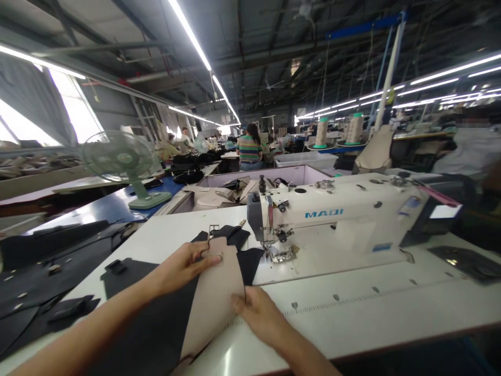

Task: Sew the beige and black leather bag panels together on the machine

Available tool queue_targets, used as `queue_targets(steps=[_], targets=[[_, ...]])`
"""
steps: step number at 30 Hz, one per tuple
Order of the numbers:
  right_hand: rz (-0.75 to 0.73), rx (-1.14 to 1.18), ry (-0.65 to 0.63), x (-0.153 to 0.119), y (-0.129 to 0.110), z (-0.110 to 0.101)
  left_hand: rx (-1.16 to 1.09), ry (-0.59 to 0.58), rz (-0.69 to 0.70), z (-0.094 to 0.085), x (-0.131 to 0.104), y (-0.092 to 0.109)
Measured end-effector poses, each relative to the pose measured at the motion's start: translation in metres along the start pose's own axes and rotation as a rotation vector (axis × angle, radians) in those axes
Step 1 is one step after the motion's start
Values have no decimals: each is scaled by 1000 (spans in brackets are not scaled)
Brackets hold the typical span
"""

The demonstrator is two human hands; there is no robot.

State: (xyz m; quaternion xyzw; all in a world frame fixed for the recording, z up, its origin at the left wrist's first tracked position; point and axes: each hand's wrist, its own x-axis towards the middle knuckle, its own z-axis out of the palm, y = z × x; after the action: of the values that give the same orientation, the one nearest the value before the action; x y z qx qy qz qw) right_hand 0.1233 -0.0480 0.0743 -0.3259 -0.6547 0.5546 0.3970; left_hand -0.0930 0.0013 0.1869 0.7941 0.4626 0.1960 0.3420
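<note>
A beige leather-like panel (215, 292) with a narrow tab at its top lies across black fabric pieces (152, 318) on the sewing table. My left hand (191, 263) pinches its upper left edge, thumb on top, close to a metal buckle (212, 230). Along the lower right edge, my right hand (254, 310) grips the same panel between thumb and fingers. Just right of the pieces stands a white sewing machine (321, 209) marked MAQI. Its presser foot (276, 255) is beside the black fabric, apart from both hands.
Black pieces with metal snaps (23, 282) lie at the left. A green fan (136, 177) stands behind them. Beyond the table, a bin (305, 172) holds beige pieces. Thread cones (321, 133) rise behind the machine. A person in a striped shirt (249, 149) is farther back.
</note>
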Motion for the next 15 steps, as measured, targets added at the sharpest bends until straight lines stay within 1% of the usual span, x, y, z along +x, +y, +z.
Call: queue_targets(steps=[2, 4, 6, 8, 9, 11, 13, 15], targets=[[40, -89, 149, 2, 5, 10, 117, -18, 104, -8, 34, -15], [105, -186, 245, 6, 8, 15, 148, -75, 171, -8, 70, -29], [200, -341, 359, 11, 11, 16, 167, -152, 231, -1, 101, -43], [298, -509, 459, 17, 18, 15, 186, -198, 271, 12, 123, -56], [326, -575, 497, 20, 21, 14, 201, -200, 284, 19, 130, -63], [326, -683, 549, 24, 29, 11, 239, -163, 298, 33, 135, -77], [280, -776, 577, 22, 35, 6, 277, -87, 289, 47, 129, -90], [223, -859, 569, 14, 39, 0, 299, -12, 256, 61, 115, -100]])
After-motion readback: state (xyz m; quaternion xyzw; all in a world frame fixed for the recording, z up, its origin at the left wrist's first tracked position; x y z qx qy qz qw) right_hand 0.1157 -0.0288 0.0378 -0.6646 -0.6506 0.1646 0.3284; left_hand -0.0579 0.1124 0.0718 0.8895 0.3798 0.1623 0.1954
